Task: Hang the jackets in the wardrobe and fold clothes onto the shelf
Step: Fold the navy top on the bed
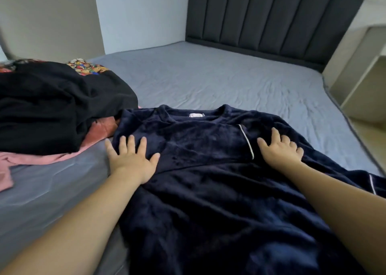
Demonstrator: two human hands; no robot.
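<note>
The navy fleece pyjama top with white piping point(200, 149) lies spread face-up on the grey-blue bedsheet point(219, 82), at the near edge of the bed. Its collar, with a small white neck label, points to the far side; the hem runs toward the person and drops out of view at the near edge. So the long axis runs near–far, roughly in line with both forearms.

The left hand point(131, 159) rests flat on the left part of the top. Its fingers are straight and spread, with the outermost fingertip just off the fleece edge over the sheet. It grips nothing.

The right hand point(279, 149) rests on the right chest, just right of the white-piped pocket edge. Its fingers are splayed and only slightly bent, pressing on the cloth and clamped on nothing.

The garment lies directly under both palms, and its body fills the gap between the hands. The right sleeve trails off to the right and near, past the right forearm; a second strip of piping shows there. The left sleeve cannot be made out. It may be tucked under the body.

Judgement: this looks like smoothing before a fold. Each hand sits nearest its own side, so a lengthwise fold would bring each edge inward across the near–far axis.

A heap of black cloth over pink fabric point(52, 107) sits left, touching the top's left shoulder. The dark grey padded headboard point(271, 15) stands at the far end.
</note>
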